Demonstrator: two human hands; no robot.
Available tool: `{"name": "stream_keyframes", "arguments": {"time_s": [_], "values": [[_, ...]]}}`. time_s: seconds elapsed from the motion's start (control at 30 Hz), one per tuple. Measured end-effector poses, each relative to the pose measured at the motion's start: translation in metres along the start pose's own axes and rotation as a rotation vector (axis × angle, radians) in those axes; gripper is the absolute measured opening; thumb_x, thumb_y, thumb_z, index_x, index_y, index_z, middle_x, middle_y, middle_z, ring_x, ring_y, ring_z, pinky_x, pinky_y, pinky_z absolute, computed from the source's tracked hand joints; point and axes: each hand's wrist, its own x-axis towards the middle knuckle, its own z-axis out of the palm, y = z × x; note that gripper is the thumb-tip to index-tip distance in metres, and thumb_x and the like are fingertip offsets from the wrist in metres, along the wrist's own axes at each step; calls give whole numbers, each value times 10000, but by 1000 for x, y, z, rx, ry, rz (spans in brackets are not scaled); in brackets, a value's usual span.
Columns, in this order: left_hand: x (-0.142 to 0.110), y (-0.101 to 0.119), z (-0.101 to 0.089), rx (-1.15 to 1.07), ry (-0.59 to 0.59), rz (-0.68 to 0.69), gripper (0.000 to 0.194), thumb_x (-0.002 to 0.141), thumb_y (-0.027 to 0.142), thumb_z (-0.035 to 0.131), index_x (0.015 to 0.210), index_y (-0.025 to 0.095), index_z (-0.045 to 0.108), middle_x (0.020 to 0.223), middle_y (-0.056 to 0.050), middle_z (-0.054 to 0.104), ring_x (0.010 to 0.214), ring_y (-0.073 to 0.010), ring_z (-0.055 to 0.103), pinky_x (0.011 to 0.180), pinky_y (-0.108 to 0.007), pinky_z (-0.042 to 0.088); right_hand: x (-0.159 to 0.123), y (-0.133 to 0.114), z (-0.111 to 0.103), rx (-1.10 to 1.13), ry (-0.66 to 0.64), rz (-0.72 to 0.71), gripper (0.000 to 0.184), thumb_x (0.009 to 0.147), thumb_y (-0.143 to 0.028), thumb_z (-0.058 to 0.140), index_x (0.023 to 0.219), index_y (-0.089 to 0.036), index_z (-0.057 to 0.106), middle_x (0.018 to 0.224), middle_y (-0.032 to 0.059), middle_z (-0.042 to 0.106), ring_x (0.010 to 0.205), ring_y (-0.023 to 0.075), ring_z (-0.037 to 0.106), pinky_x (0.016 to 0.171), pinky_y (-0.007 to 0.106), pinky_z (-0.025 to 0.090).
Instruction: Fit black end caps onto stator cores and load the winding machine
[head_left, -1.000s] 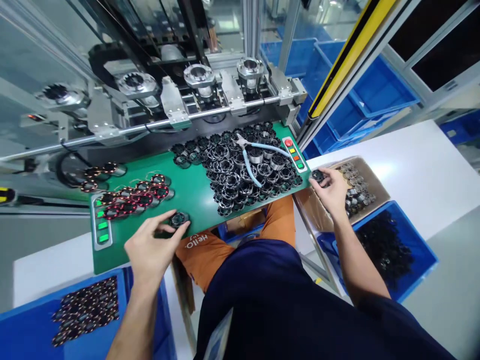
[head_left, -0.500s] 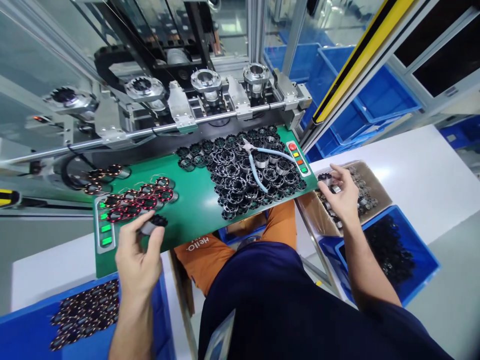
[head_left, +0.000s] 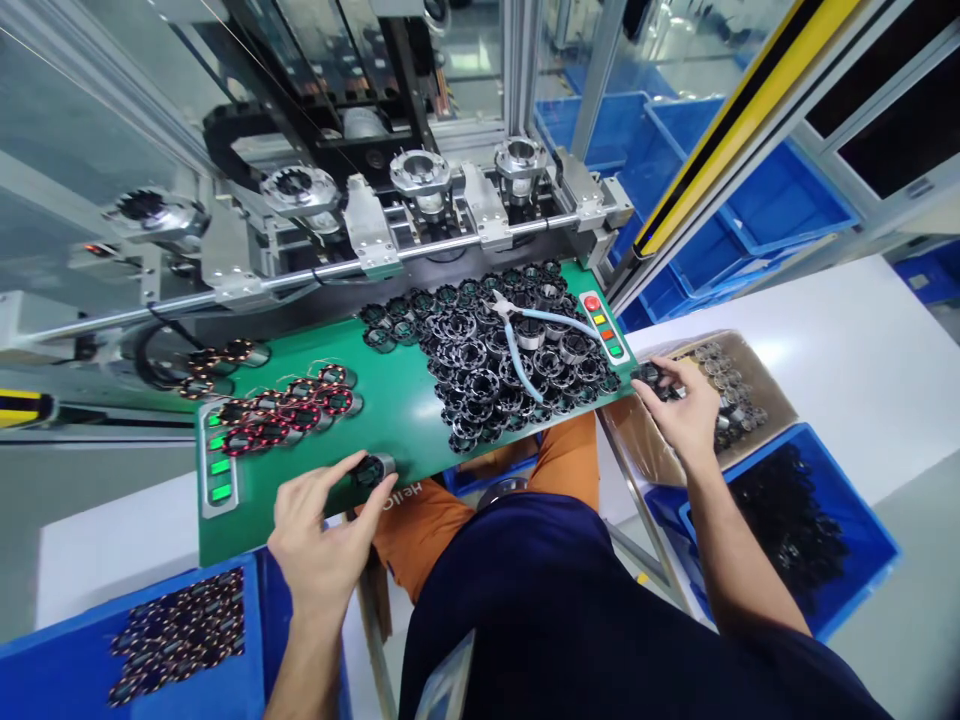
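My left hand [head_left: 321,535] grips a bare motor stator core [head_left: 373,470] with black end caps between thumb and fingers, above the front edge of the green work plate [head_left: 397,425]. At the plate's right end, my right hand [head_left: 688,410] pinches another stator core [head_left: 651,378], partly covered by the fingers, over the near side of a cardboard box [head_left: 776,400]. Many bare stator cores [head_left: 480,385] stand packed together on the plate. Blue-handled pliers [head_left: 517,350] lie across them. Copper-wound stators [head_left: 289,410] sit in rows at the plate's left.
Behind the plate runs a machine with a row of metal holders [head_left: 420,175] on a rail. Button panels [head_left: 604,325] flank the plate. A blue bin [head_left: 862,540] of black parts stands at right; another blue bin [head_left: 45,660] with wound stators is at lower left.
My left hand has moved right and toward me with its stator core, away from the wound stators. My right hand stays near the box, with its core turned slightly. The view has shifted a little.
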Motion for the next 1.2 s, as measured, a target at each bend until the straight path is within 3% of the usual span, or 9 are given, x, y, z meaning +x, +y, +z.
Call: {"name": "stream_keyframes", "arguments": {"time_s": [0.13, 0.27, 0.43, 0.57, 0.67, 0.77, 0.9, 1.03, 1.2], "values": [[-1, 1, -1, -12, -7, 32, 295, 1081, 552, 873, 1252, 314, 899, 1068, -89, 898, 1003, -370, 800, 964, -547, 646, 10, -3, -7, 22, -30, -12, 424, 921, -693, 900, 1130, -323, 890, 829, 59, 797, 671, 328, 724, 739, 580, 701], [52, 24, -21, -93, 27, 33, 368, 1048, 554, 921, 1337, 327, 901, 1162, -44, 917, 936, -307, 817, 947, -514, 689, 57, -35, -26, 54, 5, -86, 453, 919, -610, 955, 1277, -335, 912, 950, 70, 873, 795, 344, 818, 857, 601, 731], [215, 83, -34, -308, 45, 146, 492, 944, 554, 1029, 1350, 315, 889, 1315, -13, 920, 1056, -279, 883, 1051, -522, 772, 185, -122, -12, 200, -51, -468, 446, 950, -347, 900, 1387, -258, 877, 1290, 106, 925, 948, 247, 859, 947, 489, 743], [355, 125, 4, -184, -23, 292, 507, 897, 402, 1024, 1358, 239, 891, 1278, -43, 923, 1007, -240, 866, 1028, -438, 746, 295, -186, 49, 136, -204, -564, 371, 963, -281, 921, 1314, -188, 847, 1272, 97, 911, 1017, 162, 782, 1059, 406, 670], [416, 138, 42, -27, -107, 238, 473, 909, 296, 969, 1357, 178, 876, 1283, -78, 920, 1060, -240, 860, 1136, -446, 691, 346, -213, 94, -134, -292, -554, 400, 1053, -252, 884, 1420, -119, 795, 1384, 128, 886, 1206, 215, 785, 1235, 460, 612], [440, 133, 68, 32, -140, 223, 499, 860, 279, 988, 1329, 166, 863, 1253, -77, 921, 1083, -231, 829, 1198, -475, 655, 369, -223, 122, -246, -366, -529, 374, 1082, -241, 872, 1417, -91, 799, 1435, 186, 873, 1305, 318, 808, 1242, 539, 624], [445, 121, 74, 43, -181, 254, 421, 942, 396, 918, 1278, 146, 880, 1133, -24, 892, 1115, -188, 809, 1200, -432, 610, 385, -221, 132, -282, -449, -558, 291, 1053, -255, 931, 1308, -122, 882, 1368, 183, 893, 1351, 420, 828, 1275, 680, 632], [453, 124, 65, 128, -299, 242, 497, 809, 343, 1052, 1277, 244, 917, 1214, -73, 910, 1215, -316, 831, 1192, -484, 626, 404, -220, 130, -307, -540, -634, 317, 923, -170, 1043, 1217, -242, 950, 1288, 81, 936, 1336, 393, 860, 1321, 635, 659], [473, 135, 62, 235, -421, 264, 551, 803, 345, 1056, 1333, 253, 938, 1251, -89, 917, 1179, -330, 838, 1189, -494, 621, 420, -232, 127, -452, -625, -762, 468, 845, -125, 1121, 1275, -198, 952, 1261, 50, 954, 1263, 348, 894, 1231, 529, 692]]}}
